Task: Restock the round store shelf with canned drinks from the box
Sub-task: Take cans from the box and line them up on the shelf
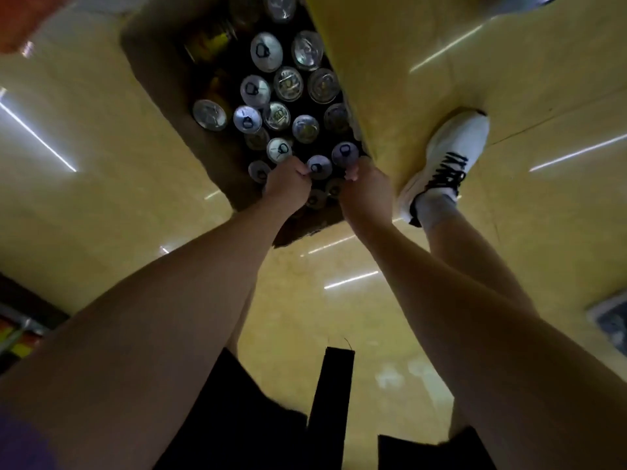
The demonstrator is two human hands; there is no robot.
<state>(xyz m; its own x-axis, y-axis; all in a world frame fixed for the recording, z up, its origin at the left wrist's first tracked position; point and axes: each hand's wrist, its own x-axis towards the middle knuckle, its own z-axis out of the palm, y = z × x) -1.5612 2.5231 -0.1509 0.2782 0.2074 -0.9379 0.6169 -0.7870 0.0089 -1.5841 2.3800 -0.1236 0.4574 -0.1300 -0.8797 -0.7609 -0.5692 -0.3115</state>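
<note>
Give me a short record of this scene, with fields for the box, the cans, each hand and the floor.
box: open cardboard, on the floor
cans: upright in the box, tops showing
left hand: in the box, fingers closed at a can top
right hand: in the box, fingers at a can near the right wall
floor: glossy, yellowish
shoe: white, right of the box

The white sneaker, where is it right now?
In the head view, the white sneaker stands on the yellow floor right of the box, just beyond the right hand.

open cardboard box (159, 79) on floor, upright silver-topped cans (266, 51) inside
</note>
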